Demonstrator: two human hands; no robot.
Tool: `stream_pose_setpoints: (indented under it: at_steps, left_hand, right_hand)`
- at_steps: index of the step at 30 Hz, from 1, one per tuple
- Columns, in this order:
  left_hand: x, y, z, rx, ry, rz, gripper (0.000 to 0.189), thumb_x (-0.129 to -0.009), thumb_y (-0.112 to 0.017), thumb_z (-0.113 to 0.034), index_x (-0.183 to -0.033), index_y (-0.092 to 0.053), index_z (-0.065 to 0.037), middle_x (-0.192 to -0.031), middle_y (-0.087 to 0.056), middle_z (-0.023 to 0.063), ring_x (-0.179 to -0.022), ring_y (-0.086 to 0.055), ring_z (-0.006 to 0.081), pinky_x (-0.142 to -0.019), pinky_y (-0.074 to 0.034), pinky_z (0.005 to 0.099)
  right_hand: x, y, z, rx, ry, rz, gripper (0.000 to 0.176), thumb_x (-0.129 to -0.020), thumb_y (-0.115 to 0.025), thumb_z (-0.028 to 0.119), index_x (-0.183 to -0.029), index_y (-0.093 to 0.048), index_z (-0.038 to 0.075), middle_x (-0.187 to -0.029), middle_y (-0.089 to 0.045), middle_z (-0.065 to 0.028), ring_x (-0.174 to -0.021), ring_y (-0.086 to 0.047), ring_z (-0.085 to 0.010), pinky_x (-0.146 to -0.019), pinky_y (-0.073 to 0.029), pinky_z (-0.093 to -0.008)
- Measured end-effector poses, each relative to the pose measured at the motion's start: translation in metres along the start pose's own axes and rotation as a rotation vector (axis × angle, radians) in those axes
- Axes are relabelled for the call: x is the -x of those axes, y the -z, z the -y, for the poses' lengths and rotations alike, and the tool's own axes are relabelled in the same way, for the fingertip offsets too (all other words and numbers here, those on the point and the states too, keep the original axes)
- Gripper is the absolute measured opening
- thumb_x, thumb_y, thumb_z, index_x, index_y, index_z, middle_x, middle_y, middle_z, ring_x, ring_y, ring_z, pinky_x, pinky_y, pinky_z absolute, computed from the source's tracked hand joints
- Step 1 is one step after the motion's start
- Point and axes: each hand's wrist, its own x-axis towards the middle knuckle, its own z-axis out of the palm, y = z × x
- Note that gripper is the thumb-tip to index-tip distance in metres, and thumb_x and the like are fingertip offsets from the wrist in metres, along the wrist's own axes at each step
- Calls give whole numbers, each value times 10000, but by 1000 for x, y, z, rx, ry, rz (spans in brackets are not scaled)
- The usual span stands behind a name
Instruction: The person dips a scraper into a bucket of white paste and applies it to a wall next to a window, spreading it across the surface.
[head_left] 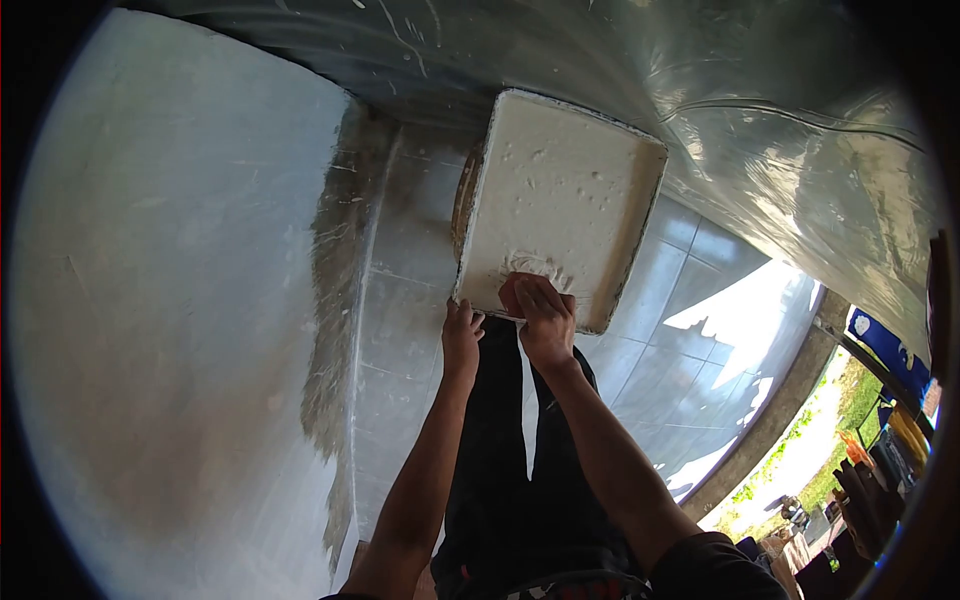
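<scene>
We gripped the tray (630, 210) with the left hand (462, 332); the right hand (547, 320) held a reddish block (511, 295), partly hidden.

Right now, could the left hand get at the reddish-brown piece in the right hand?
Probably yes: the left hand holds the tray's rim, close beside the reddish-brown piece, with nothing obvious between, though the right hand partly covers the piece.

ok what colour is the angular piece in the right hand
Reddish brown angular piece, clearest in the head view.
</scene>
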Motion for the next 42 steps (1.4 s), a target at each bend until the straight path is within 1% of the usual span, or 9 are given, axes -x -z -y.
stream_pose_setpoints:
  at_steps: [8,11,15,18,22,25,28,35,42]
  left_hand:
    - [-1,-1,1,-29,-12,-3,765,-1072,-435,-543,-1631,-257,-52,-1620,-416,209,-1440,-498,345,-1144,-401,490]
    - [1,-3,-5,-18,-1,-6,784,-1072,-433,-551,-1644,-227,-56,-1629,-405,210,-1445,-493,344,-1147,-398,491]
    - [0,2,0,-29,-11,25,799,-1075,-423,-557,-1659,-192,-63,-1638,-393,209,-1446,-493,339,-1150,-395,490]
    - [1,0,-1,-34,-15,22,796,-1079,-417,-552,-1663,-179,-66,-1639,-397,202,-1446,-493,336,-1156,-387,490]
    - [1,-1,2,-30,-20,-3,791,-1082,-416,-546,-1663,-177,-66,-1634,-406,194,-1439,-500,332,-1155,-384,488]
    - [0,-2,3,-44,-30,8,787,-1083,-416,-541,-1665,-173,-70,-1634,-406,188,-1432,-507,332,-1147,-386,484]
    - [0,-4,4,-34,-30,-18,773,-1082,-416,-533,-1664,-188,-79,-1633,-407,185,-1425,-514,331,-1136,-392,480]
    - [-6,-3,8,-4,-28,-11,785,-1077,-417,-522,-1675,-145,-92,-1642,-389,193,-1411,-526,334,-1135,-391,483]
    - [-3,-4,9,-16,-36,-20,817,-1071,-421,-532,-1680,-105,-87,-1657,-360,203,-1418,-520,340,-1141,-385,493]
  right_hand:
    - [-5,17,-2,-91,-33,-18,492,-737,-663,-100,-1187,-758,74,-1119,-771,-121,-1112,-711,-277,-916,-484,-418]
    - [-16,43,-3,-426,-641,59,316,-858,-648,-17,-1159,-744,-11,-1061,-781,-139,-1019,-736,-287,-922,-527,-407]
    - [2,49,-32,-902,-868,-138,277,-886,-645,33,-1135,-727,-56,-979,-730,-53,-910,-607,-107,-868,-504,-319]
    - [13,57,-42,-834,-894,-62,277,-920,-611,17,-1162,-726,-51,-1029,-747,-59,-949,-624,-102,-885,-501,-313]
    - [11,65,-39,-720,-777,-59,283,-932,-620,-4,-1190,-733,-25,-1078,-772,-94,-988,-691,-163,-910,-510,-319]
    - [18,57,-44,-235,-245,-37,409,-817,-692,-40,-1207,-756,63,-1170,-762,-125,-1125,-700,-316,-955,-508,-403]
    - [40,35,-42,40,-63,-30,474,-751,-677,-63,-1198,-756,75,-1212,-757,-96,-1173,-687,-274,-959,-476,-423]
    - [33,44,-37,-72,-163,-38,548,-655,-621,-99,-1167,-751,47,-1194,-756,-93,-1227,-658,-254,-1019,-449,-440]
    - [38,60,-32,-112,-114,62,499,-739,-640,-112,-1176,-770,92,-1165,-760,-139,-1153,-697,-309,-958,-493,-434]
